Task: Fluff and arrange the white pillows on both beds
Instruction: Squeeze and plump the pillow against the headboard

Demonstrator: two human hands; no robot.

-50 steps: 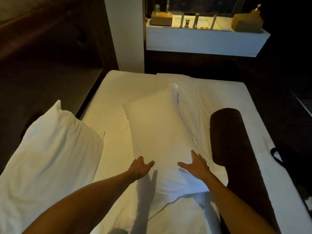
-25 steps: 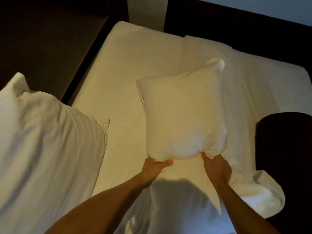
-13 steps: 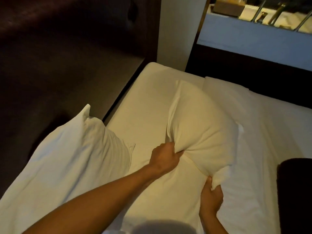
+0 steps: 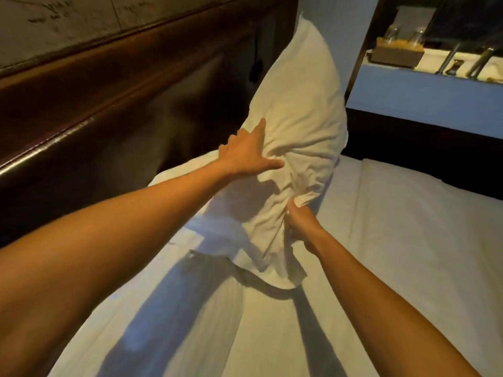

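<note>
Left hand (image 4: 246, 156) fingers spread on pillow (image 4: 296, 110); right hand (image 4: 299, 227) pinching its edge.

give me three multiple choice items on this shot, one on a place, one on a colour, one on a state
1. Where is the headboard relative to the pillow?
A. to its left
B. to its right
C. under it

2. What colour is the pillow?
A. brown
B. white
C. blue

3. How do the hands hold the pillow?
A. both lie flat on the bed
B. only the left hand touches it
C. the left hand presses its side with fingers spread, the right hand grips its lower edge

Answers:
1. A, the dark wooden headboard fills the left of the view beside the pillow.
2. B, its case is white like the sheet.
3. C, the cloth bunches at the right hand while the left palm pushes in.
</note>
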